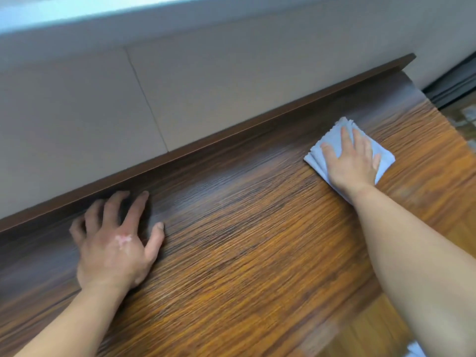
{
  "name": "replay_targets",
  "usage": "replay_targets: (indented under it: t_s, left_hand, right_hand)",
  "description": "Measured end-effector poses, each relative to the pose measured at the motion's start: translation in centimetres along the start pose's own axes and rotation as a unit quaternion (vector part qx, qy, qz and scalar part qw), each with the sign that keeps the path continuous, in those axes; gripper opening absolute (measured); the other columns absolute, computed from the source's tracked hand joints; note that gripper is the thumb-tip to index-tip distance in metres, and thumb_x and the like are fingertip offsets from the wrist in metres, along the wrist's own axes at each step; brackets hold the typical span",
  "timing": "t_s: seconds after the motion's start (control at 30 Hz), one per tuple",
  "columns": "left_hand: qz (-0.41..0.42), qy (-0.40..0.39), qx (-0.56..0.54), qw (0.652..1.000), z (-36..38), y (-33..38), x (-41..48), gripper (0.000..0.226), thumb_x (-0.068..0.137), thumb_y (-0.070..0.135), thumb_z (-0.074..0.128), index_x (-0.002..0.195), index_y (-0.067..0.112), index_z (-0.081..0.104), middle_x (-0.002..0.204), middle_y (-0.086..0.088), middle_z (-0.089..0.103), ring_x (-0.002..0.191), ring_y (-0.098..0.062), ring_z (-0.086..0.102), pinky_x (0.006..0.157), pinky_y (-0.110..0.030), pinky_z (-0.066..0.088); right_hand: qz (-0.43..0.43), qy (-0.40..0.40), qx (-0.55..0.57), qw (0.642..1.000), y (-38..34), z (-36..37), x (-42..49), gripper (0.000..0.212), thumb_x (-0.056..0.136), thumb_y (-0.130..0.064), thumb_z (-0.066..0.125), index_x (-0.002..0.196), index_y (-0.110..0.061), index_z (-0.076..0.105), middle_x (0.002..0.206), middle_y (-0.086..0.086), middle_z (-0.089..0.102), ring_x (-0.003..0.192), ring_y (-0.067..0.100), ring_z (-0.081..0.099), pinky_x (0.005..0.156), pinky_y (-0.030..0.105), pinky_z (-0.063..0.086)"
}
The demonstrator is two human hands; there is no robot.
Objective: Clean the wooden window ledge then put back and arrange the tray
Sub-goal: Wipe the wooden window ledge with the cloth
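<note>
The wooden window ledge runs from lower left to upper right, dark grained brown with an orange sheen. My right hand lies flat, fingers spread, pressing a folded white cloth onto the ledge near its far right end. My left hand rests on the ledge at the left, fingers apart and arched, fingertips close to the raised back strip. It holds nothing. No tray is in view.
A beige wall with a vertical seam rises behind the ledge, with bright window light along the top. A dark frame stands at the far right. Wooden floor shows below the ledge's front edge, with a white scrap at the bottom.
</note>
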State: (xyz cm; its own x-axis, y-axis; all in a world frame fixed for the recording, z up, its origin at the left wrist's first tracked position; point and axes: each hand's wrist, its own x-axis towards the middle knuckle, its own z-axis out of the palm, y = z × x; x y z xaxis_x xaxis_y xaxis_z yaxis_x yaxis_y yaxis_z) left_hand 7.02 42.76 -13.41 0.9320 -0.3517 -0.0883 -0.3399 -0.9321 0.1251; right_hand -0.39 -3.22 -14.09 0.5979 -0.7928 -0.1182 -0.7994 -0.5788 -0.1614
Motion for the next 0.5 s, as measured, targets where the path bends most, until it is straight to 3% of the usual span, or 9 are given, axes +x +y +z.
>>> replay_targets:
  t_s: [0.1, 0.17, 0.4, 0.5]
  left_hand:
    - [0.002, 0.006, -0.009, 1.0, -0.2, 0.2, -0.1, 0.068, 0.087, 0.064, 0.038, 0.143, 0.027, 0.05, 0.144, -0.011, 0.045, 0.13, -0.041, 0.035, 0.103, -0.062, 0.031]
    - [0.003, 0.008, -0.011, 1.0, -0.3, 0.3, -0.1, 0.067, 0.087, 0.063, 0.039, 0.143, 0.027, 0.051, 0.144, -0.01, 0.045, 0.13, -0.041, 0.034, 0.104, -0.062, 0.03]
    - [0.001, 0.007, -0.017, 1.0, -0.3, 0.3, -0.2, 0.068, 0.087, 0.065, 0.036, 0.143, 0.03, 0.049, 0.145, -0.009, 0.044, 0.132, -0.039, 0.033, 0.106, -0.062, 0.029]
    - [0.0, 0.009, -0.02, 1.0, -0.3, 0.4, -0.2, 0.068, 0.087, 0.065, 0.036, 0.143, 0.029, 0.048, 0.144, -0.01, 0.043, 0.131, -0.04, 0.032, 0.106, -0.063, 0.028]
  right_hand:
    - [0.027, 0.01, 0.008, 1.0, -2.3, 0.9, -4.2, 0.077, 0.093, -0.073, 0.016, 0.16, -0.034, 0.019, 0.169, -0.003, 0.013, 0.156, 0.023, 0.004, 0.123, 0.059, 0.003]
    - [-0.002, 0.018, -0.001, 1.0, -4.2, 1.9, -9.9, 0.077, 0.093, -0.072, 0.018, 0.159, -0.034, 0.023, 0.169, -0.002, 0.017, 0.156, 0.024, 0.008, 0.122, 0.06, 0.006]
    - [-0.249, 0.007, -0.017, 0.968, -6.7, 5.6, -36.0, 0.07, 0.093, -0.065, 0.047, 0.154, -0.032, 0.04, 0.164, -0.003, 0.031, 0.152, 0.027, 0.027, 0.116, 0.062, 0.026]
    - [-0.332, 0.006, -0.03, 0.943, -2.9, 5.3, -39.0, 0.066, 0.091, -0.07, 0.048, 0.148, -0.037, 0.049, 0.16, -0.007, 0.039, 0.149, 0.023, 0.035, 0.109, 0.06, 0.033]
